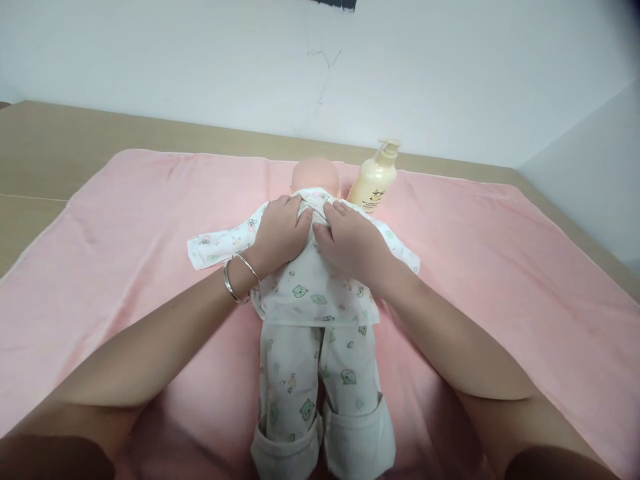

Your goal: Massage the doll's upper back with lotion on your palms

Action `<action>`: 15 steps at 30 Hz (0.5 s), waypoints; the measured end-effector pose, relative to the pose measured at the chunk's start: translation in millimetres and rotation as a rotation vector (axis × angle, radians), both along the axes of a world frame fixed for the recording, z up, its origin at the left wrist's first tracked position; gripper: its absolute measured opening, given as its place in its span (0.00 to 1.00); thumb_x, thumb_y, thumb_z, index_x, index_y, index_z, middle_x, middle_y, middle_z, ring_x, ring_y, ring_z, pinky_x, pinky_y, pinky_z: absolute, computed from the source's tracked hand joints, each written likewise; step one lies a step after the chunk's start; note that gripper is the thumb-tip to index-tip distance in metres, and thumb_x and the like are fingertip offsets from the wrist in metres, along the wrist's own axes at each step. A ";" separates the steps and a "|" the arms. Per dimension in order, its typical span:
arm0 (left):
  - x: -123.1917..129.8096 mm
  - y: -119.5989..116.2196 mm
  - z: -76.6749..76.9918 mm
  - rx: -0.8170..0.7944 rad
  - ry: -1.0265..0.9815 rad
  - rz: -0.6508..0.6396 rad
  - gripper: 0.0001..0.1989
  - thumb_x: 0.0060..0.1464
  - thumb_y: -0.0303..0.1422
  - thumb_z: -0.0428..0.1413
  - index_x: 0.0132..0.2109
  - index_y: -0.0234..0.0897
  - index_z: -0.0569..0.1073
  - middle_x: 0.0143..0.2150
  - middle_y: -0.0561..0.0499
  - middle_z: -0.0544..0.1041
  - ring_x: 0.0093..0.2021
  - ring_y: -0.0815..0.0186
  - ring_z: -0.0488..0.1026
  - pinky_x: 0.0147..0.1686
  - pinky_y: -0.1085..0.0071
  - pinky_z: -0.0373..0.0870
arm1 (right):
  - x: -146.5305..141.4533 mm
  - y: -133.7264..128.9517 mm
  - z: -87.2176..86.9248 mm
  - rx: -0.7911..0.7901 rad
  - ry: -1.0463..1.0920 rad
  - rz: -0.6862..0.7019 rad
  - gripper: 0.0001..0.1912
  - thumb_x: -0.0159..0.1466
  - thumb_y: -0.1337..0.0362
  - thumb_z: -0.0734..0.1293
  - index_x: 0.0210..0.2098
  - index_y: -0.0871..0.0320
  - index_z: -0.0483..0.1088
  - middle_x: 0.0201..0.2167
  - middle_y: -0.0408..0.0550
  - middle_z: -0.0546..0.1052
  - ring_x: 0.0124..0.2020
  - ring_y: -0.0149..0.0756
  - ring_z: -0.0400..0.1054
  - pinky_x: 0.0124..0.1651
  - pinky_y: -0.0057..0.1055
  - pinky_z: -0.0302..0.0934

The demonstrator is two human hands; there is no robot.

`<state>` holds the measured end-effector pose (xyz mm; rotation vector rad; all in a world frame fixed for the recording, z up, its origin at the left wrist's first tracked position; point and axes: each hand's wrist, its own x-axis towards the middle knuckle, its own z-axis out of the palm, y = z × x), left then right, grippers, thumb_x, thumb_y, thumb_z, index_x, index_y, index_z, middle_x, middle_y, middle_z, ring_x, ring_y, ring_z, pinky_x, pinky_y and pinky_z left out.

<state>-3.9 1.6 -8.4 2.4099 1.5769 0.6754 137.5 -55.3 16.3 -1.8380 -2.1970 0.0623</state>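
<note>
One doll [323, 303], mid-scene, is lying lengthwise, head [315, 175] at the far end, legs pointing near; only the smooth rounded back or crown is showing. It is wearing one white printed shirt [319, 283], its two sleeves [220, 245] spreading left and right, and one pair of matching trousers [295, 373]: two legs, two broad pale cuffs [360, 433] at the near end.

Two hands are resting on the shirt's upper part. The left hand [283, 230] is lying open over the left shoulder area, fingers together, thumb alongside; the right hand [353, 240] is mirroring it on the right. Neither is gripping anything that shows; a narrow strip of shirt is showing between them. Silver bangle [229, 280] is circling the left wrist; one loop or two, cannot tell.

One pale yellow pump bottle [374, 181] is standing just right of the head, leaning rightward in view. One pink cloth [150, 267] is spreading beneath doll and bottle, covering most of one tan table [60, 140]. Beyond, a white wall [200, 60] is bearing branching marks [327, 63] and one dark patch [340, 4] at the top.
</note>
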 end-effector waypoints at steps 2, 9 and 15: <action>0.4 -0.3 -2.7 0.000 -0.066 0.003 0.21 0.65 0.36 0.41 0.51 0.33 0.74 0.49 0.39 0.78 0.51 0.54 0.72 0.56 0.56 0.69 | 4.4 11.7 -3.2 -0.029 0.061 0.003 0.27 0.75 0.58 0.52 0.64 0.70 0.65 0.67 0.66 0.68 0.71 0.54 0.59 0.70 0.50 0.57; 0.8 -0.8 -4.8 -0.051 -0.098 0.024 0.26 0.64 0.37 0.41 0.61 0.28 0.71 0.55 0.37 0.77 0.57 0.52 0.71 0.62 0.52 0.67 | 9.7 25.6 -19.6 0.030 0.128 0.006 0.30 0.74 0.55 0.52 0.68 0.68 0.60 0.70 0.63 0.64 0.73 0.53 0.54 0.75 0.55 0.48; 1.5 -2.5 -2.7 -0.072 -0.117 0.041 0.27 0.65 0.37 0.41 0.64 0.28 0.70 0.58 0.37 0.76 0.60 0.53 0.71 0.65 0.52 0.66 | 9.1 24.5 -19.2 0.018 0.105 -0.001 0.33 0.74 0.56 0.51 0.70 0.73 0.57 0.71 0.65 0.62 0.74 0.53 0.53 0.75 0.54 0.47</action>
